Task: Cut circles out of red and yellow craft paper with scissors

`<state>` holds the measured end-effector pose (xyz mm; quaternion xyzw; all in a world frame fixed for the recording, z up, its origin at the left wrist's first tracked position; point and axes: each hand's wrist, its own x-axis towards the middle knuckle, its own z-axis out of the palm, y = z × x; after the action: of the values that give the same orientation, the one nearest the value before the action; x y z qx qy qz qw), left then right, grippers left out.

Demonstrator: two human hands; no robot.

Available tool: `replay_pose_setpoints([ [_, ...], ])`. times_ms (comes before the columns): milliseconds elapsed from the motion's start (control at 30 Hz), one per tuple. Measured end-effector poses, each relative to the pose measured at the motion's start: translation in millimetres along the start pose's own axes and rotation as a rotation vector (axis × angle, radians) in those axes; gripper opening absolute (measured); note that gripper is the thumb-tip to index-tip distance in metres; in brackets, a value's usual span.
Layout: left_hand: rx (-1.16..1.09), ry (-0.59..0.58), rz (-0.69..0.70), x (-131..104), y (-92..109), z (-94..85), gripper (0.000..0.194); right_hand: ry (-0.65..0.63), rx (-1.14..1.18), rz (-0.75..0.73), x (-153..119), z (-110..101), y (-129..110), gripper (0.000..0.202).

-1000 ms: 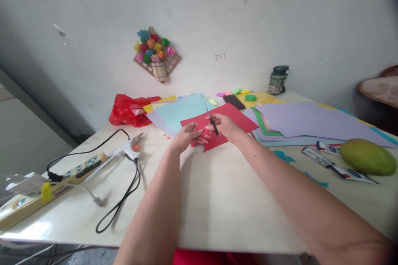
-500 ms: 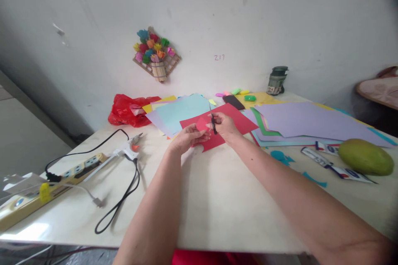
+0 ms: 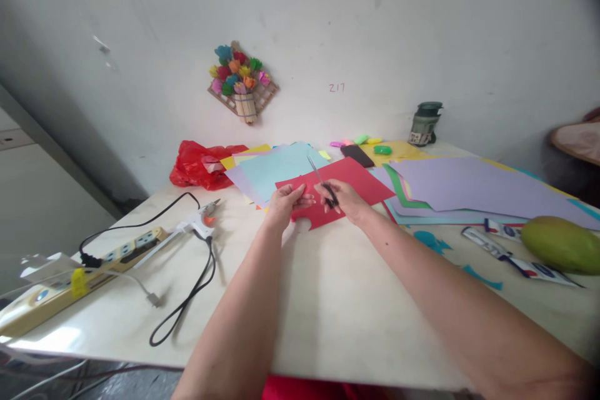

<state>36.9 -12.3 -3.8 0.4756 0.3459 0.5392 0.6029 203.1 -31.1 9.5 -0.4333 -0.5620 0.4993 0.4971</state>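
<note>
Black-handled scissors (image 3: pixel 330 195) are in my right hand (image 3: pixel 347 201), their fingers wrapped round the handles and the thin blades pointing up and away to the left. My left hand (image 3: pixel 285 206) is closed in a pinch on a small piece of red paper, hard to make out against the red behind it. Under both hands lies a large red paper sheet (image 3: pixel 363 180), with a rounded notch cut in its near left edge. The scissor blades are apart from my left fingers.
Light blue paper (image 3: pixel 281 165) and a red plastic bag (image 3: pixel 194 165) lie to the left, purple sheets (image 3: pixel 459 181) to the right. Nearer are blue scraps (image 3: pixel 429 240), glue tubes (image 3: pixel 485 242) and a mango (image 3: pixel 560 244). A glue gun (image 3: pixel 201 222) and power strip (image 3: pixel 117 262) occupy the left side.
My right hand has turned the scissors so the blades tip further left, and has drawn slightly away from my left hand. The small red piece shows less now. The view has shifted slightly.
</note>
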Motion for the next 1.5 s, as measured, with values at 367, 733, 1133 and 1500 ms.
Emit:
replay_pose_setpoints([
  [367,-0.157,0.051,0.120,5,-1,-4.5,0.033,-0.202,-0.051,0.008,0,-6,9,0.037],
  [733,-0.215,0.043,0.088,6,-4,-3.7,0.027,-0.220,-0.094,0.038,-2,-3,9,0.036],
  [1133,-0.185,0.039,0.066,5,-4,-3.1,0.026,-0.235,-0.095,0.025,-4,-2,7,0.040],
  [1500,-0.190,0.031,0.072,6,-5,-2.2,0.025,-0.214,-0.123,0.019,-5,0,6,0.040],
])
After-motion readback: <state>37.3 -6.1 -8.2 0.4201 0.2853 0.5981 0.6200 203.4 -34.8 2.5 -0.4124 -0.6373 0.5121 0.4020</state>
